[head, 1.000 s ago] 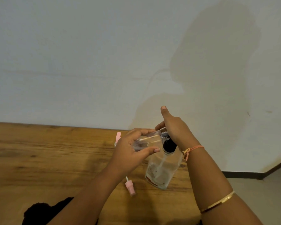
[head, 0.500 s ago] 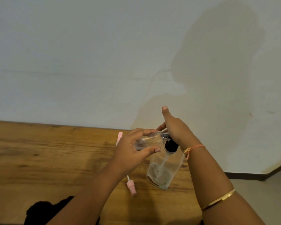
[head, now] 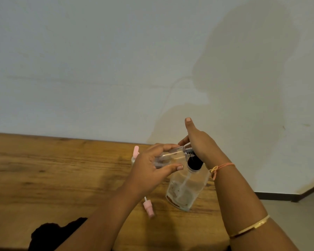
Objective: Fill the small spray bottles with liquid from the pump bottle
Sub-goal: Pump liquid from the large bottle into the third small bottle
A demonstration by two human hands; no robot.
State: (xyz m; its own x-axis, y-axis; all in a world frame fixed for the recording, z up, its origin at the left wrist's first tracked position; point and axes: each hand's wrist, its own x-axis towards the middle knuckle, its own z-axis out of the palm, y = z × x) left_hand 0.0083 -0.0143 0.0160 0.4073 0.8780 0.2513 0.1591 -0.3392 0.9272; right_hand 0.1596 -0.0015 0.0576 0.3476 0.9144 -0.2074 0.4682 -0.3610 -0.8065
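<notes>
A clear pump bottle (head: 186, 192) with a black collar stands on the wooden table (head: 53, 178), a dip tube visible inside. My right hand (head: 199, 144) lies over its pump head, thumb stuck up; the pump head itself is hidden. My left hand (head: 152, 171) grips a small clear spray bottle (head: 172, 156) held sideways, its threaded neck against the pump's spout. A pink spray top (head: 148, 208) with a thin tube lies loose on the table below my left hand. Behind my left hand a second small bottle with a pink cap (head: 135, 152) stands, mostly hidden.
The table runs along a pale wall (head: 116, 69). Its right end stops near my right forearm, with floor and a dark skirting board (head: 279, 196) beyond. A dark shape (head: 53, 234) sits at the table's near edge by my left arm.
The hands, the small bottle and the pump bottle keep almost the same pose; only a slight shift of the view.
</notes>
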